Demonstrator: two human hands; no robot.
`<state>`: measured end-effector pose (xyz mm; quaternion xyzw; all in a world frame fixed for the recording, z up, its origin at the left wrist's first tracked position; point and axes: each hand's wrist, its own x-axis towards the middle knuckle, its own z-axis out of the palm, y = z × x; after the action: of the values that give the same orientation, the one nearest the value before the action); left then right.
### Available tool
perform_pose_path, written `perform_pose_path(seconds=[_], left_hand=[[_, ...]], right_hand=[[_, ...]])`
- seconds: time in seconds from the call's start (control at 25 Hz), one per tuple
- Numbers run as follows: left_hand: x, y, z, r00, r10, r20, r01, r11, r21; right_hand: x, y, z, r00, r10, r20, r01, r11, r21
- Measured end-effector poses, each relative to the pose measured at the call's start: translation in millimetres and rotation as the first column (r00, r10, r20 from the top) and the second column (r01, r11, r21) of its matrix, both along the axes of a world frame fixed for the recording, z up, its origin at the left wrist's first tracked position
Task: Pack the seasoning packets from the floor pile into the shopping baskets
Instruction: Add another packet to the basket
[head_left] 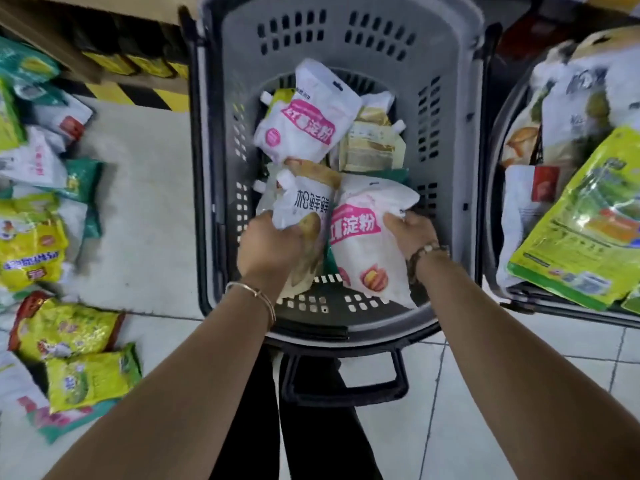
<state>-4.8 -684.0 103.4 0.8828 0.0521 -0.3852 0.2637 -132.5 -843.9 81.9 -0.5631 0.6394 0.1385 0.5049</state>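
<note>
- Fingers of the left hand (268,249) are curled round a white spouted pouch (304,202) and grip it at mid-body, spout pointing to the far side.
- Right hand (410,233) pinches the upper right edge of a pink-and-white packet (363,244), with the thumb on the front face. The remaining fingers are hidden behind the packet.
- Both held items are inside the grey basket (446,140), at its near end. They touch side by side and their lower ends lean on the near wall.
- Farther in the same basket lies a second pink packet (308,119), with a beige pouch (370,143) just beside it. More pouches lie underneath, mostly covered.
- At the right edge of the view, the neighbouring basket (540,306) is heaped above its rim. A large yellow-green bag (575,230) lies on top of the heap.
- On the floor at the left, the floor pile (38,237) holds many yellow, green and white packets, overlapping and spread along the tiles.
- Step in hand, as judged: seating the two held items in the grey basket.
- Progress, as judged: about midway. One basket looks full. The grey basket has its bottom covered, but most of its wall height is free. A substantial share of the pile is not yet packed.
</note>
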Motion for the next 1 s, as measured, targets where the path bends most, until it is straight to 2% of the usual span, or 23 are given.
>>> perform_pose_path(seconds=[0.08,0.16,0.28,0.36,0.4,0.44,0.48,0.52,0.56,0.6,0.64,0.72,0.76,0.92,1.0], left_hand=[[2,0,-31,0.997,0.029,-0.078,-0.031,0.999,-0.023],[2,-1,-56,0.981,0.104,-0.166,-0.119,0.990,-0.082],[-1,-7,-74,0.975,0.116,-0.190,-0.126,0.991,-0.045],[-6,-5,-68,0.996,0.060,-0.062,-0.063,0.997,-0.041],[-10,-3,-59,0.996,-0.021,0.083,0.026,0.997,-0.070],[-16,0,-51,0.948,-0.149,0.283,0.181,0.979,-0.091],[-22,1,-48,0.837,-0.313,0.449,0.373,0.927,-0.050],[-27,1,-48,0.687,-0.498,0.530,0.562,0.826,0.047],[-29,0,-52,0.537,-0.678,0.502,0.714,0.682,0.157],[-29,0,-59,0.429,-0.815,0.391,0.801,0.543,0.253],[-28,1,-68,0.371,-0.891,0.262,0.838,0.442,0.319],[-21,7,-84,0.340,-0.937,0.084,0.858,0.346,0.379],[-18,10,-90,0.330,-0.944,0.032,0.869,0.316,0.381],[-15,14,-104,0.362,-0.932,-0.021,0.870,0.330,0.366],[-15,14,-112,0.340,-0.939,-0.047,0.877,0.299,0.377]], right_hand=[[-2,3,-29,1.000,0.004,-0.023,-0.003,0.999,0.051],[1,6,-48,0.996,0.041,-0.081,-0.040,0.999,0.012],[6,13,-54,0.950,0.169,-0.261,-0.237,0.937,-0.257],[3,23,-39,0.964,0.205,-0.171,-0.264,0.823,-0.503],[1,31,-31,0.964,0.257,-0.072,-0.244,0.738,-0.629],[0,39,-24,0.933,0.360,0.005,-0.250,0.658,-0.710],[0,48,-22,0.859,0.512,0.020,-0.336,0.593,-0.731],[1,56,-23,0.739,0.674,-0.014,-0.495,0.529,-0.689],[2,60,-29,0.604,0.795,-0.063,-0.670,0.463,-0.580],[3,59,-39,0.484,0.868,-0.113,-0.809,0.395,-0.436],[2,55,-49,0.396,0.903,-0.168,-0.890,0.332,-0.313],[-5,41,-68,0.274,0.923,-0.272,-0.957,0.234,-0.170],[-10,34,-74,0.255,0.921,-0.294,-0.965,0.224,-0.133],[-20,26,-90,0.281,0.913,-0.296,-0.959,0.277,-0.058],[-21,26,-96,0.279,0.903,-0.328,-0.960,0.276,-0.059]])
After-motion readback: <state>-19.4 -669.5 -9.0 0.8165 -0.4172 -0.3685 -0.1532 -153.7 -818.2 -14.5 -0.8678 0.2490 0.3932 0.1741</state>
